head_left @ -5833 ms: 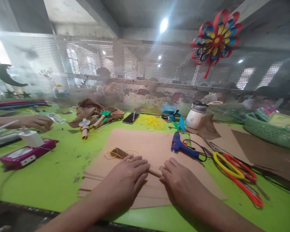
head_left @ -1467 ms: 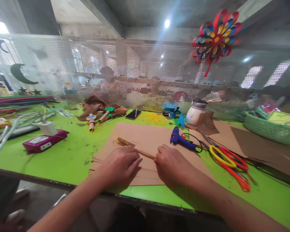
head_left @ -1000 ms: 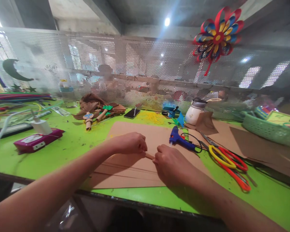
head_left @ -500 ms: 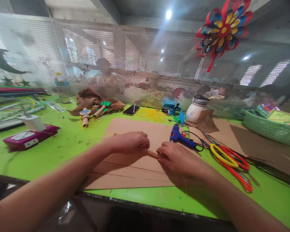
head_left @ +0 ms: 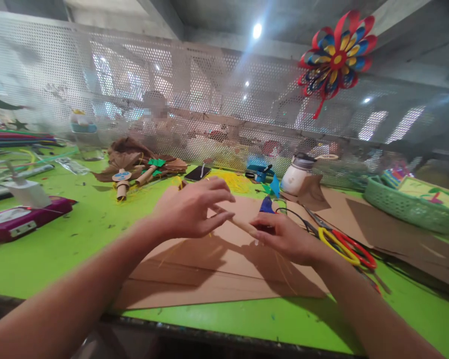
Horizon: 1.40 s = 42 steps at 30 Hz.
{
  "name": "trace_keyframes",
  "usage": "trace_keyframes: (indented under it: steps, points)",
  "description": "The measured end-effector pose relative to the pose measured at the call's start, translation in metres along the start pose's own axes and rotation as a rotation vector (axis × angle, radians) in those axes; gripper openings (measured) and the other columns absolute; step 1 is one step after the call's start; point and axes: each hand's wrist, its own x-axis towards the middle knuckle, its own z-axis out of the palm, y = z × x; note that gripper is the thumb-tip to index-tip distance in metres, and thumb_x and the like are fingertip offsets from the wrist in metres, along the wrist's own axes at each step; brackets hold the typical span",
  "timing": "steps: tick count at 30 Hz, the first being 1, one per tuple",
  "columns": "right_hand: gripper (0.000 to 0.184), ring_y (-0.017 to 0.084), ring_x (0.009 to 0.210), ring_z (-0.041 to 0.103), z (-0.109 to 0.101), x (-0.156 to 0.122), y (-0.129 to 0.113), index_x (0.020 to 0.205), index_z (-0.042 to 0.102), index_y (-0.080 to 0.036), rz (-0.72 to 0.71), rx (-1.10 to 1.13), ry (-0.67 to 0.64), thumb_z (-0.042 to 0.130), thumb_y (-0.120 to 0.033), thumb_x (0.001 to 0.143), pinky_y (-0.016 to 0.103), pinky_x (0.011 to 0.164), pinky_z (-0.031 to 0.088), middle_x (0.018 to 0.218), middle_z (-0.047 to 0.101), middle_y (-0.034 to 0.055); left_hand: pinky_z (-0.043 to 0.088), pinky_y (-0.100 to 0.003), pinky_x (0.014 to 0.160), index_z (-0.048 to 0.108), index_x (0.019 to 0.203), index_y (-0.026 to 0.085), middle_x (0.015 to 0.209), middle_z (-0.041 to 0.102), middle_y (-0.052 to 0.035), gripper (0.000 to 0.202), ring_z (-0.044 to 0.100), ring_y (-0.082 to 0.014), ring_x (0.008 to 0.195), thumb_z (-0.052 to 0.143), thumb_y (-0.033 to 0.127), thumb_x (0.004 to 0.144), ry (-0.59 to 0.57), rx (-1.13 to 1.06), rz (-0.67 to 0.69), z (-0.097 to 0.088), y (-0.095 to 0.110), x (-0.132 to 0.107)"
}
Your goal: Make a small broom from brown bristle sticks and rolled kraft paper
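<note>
My two hands are raised a little above a stack of brown card sheets (head_left: pixel 217 279) on the green table (head_left: pixel 78 239). Between them runs a thin brown paper roll (head_left: pixel 243 227). My right hand (head_left: pixel 284 237) pinches the roll's right end. My left hand (head_left: pixel 192 207) has its fingers spread and curved, fingertips touching the roll's left end. Thin yellow threads hang below the hands.
A blue glue gun (head_left: pixel 265 204) lies just behind my right hand. Yellow and red scissors (head_left: pixel 344 247) lie to the right, a green basket (head_left: pixel 404 209) at far right. A pink box (head_left: pixel 18 222) with a white charger sits left. Brown paper figures (head_left: pixel 134 167) and a phone (head_left: pixel 196 173) lie behind.
Both hands have lifted the roll off the card sheets. My left hand, closed over the roll's left end before, now has its fingers spread.
</note>
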Motion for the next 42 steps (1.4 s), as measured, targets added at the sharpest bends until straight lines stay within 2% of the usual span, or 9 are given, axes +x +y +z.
trace_keyframes:
  steps: [2, 3, 8, 10, 17, 22, 29, 36, 42]
  points:
    - [0.020, 0.013, 0.069, 0.056, -0.003, 0.001, 0.005, 0.095, 0.066, -0.014, 0.054, 0.274, 0.006, 0.055, -0.029, 0.087, 0.026, 0.063, 0.042, 0.081, 0.061, 0.0020, 0.045, -0.031, 0.077, 0.065, 0.090, 0.017, 0.093, 0.063, -0.0065, 0.016, 0.058, -0.0177, 0.085, 0.052, 0.027, 0.086, 0.229, -0.106, -0.041, -0.002, 0.004, -0.005]
    - [0.022, 0.013, 0.067, 0.056, -0.003, 0.001, 0.007, 0.094, 0.065, -0.014, 0.082, 0.405, 0.014, 0.057, -0.033, 0.086, 0.026, 0.061, 0.042, 0.079, 0.061, 0.0015, 0.046, -0.031, 0.075, 0.064, 0.084, 0.017, 0.087, 0.064, -0.0050, 0.016, 0.059, -0.0167, 0.081, 0.052, 0.027, 0.086, 0.271, -0.167, -0.084, -0.001, 0.005, -0.007]
    - [0.027, 0.011, 0.061, 0.055, 0.003, 0.003, 0.007, 0.092, 0.065, -0.013, 0.149, 0.801, 0.034, 0.067, -0.038, 0.081, 0.026, 0.061, 0.042, 0.071, 0.059, -0.0001, 0.044, -0.026, 0.056, 0.066, 0.071, 0.015, 0.064, 0.065, -0.0016, 0.023, 0.056, -0.0136, 0.060, 0.053, 0.030, 0.083, 0.001, -0.530, -0.446, 0.024, 0.001, -0.006]
    - [0.026, 0.010, 0.062, 0.055, 0.009, 0.003, 0.002, 0.094, 0.066, -0.014, 0.158, 0.916, 0.007, 0.069, -0.036, 0.080, 0.026, 0.063, 0.043, 0.073, 0.059, -0.0002, 0.047, -0.027, 0.063, 0.067, 0.083, 0.015, 0.075, 0.067, -0.0030, 0.022, 0.059, -0.0137, 0.066, 0.053, 0.032, 0.085, -0.040, -0.745, -0.507, 0.034, 0.000, -0.003]
    - [0.018, 0.010, 0.067, 0.055, 0.026, 0.000, -0.016, 0.093, 0.069, -0.015, 0.131, 1.137, -0.039, 0.067, -0.029, 0.083, 0.025, 0.065, 0.048, 0.077, 0.059, 0.0012, 0.047, -0.032, 0.079, 0.065, 0.108, 0.015, 0.099, 0.067, -0.0083, 0.024, 0.061, -0.0169, 0.089, 0.059, 0.025, 0.087, 0.071, -1.387, -0.483, 0.040, 0.000, -0.004]
    - [0.019, 0.009, 0.064, 0.056, 0.036, -0.001, -0.026, 0.098, 0.069, -0.013, 0.107, 1.277, -0.081, 0.064, -0.027, 0.086, 0.024, 0.063, 0.051, 0.077, 0.059, 0.0023, 0.048, -0.030, 0.073, 0.065, 0.105, 0.014, 0.096, 0.066, -0.0080, 0.020, 0.062, -0.0162, 0.085, 0.060, 0.020, 0.087, 0.091, -1.658, -0.458, 0.040, 0.001, -0.007]
    - [0.024, 0.013, 0.069, 0.065, 0.045, -0.007, -0.031, 0.103, 0.065, -0.013, 0.129, 1.341, -0.184, 0.061, -0.031, 0.088, 0.031, 0.070, 0.055, 0.082, 0.065, 0.0055, 0.043, -0.023, 0.059, 0.064, 0.090, 0.013, 0.084, 0.064, -0.0061, 0.012, 0.057, -0.0122, 0.071, 0.065, 0.024, 0.084, 0.035, -1.701, -0.435, 0.036, 0.004, -0.008]
    - [0.039, 0.008, 0.053, 0.058, 0.052, -0.007, -0.041, 0.087, 0.060, -0.013, 0.186, 0.964, 0.016, 0.068, -0.050, 0.078, 0.020, 0.052, 0.048, 0.068, 0.062, 0.0020, 0.044, -0.028, 0.071, 0.063, 0.089, 0.012, 0.083, 0.064, -0.0061, 0.019, 0.059, -0.0149, 0.076, 0.070, 0.028, 0.078, -0.032, -1.575, -0.509, 0.043, 0.006, -0.009]
    - [0.052, 0.008, 0.046, 0.058, 0.060, -0.003, -0.043, 0.085, 0.054, -0.014, 0.280, 0.901, 0.039, 0.062, -0.064, 0.073, 0.021, 0.045, 0.048, 0.067, 0.063, 0.0019, 0.046, -0.026, 0.072, 0.064, 0.093, 0.013, 0.084, 0.065, -0.0045, 0.017, 0.060, -0.0133, 0.077, 0.068, 0.023, 0.080, 0.168, -1.609, -0.579, 0.042, 0.002, -0.004]
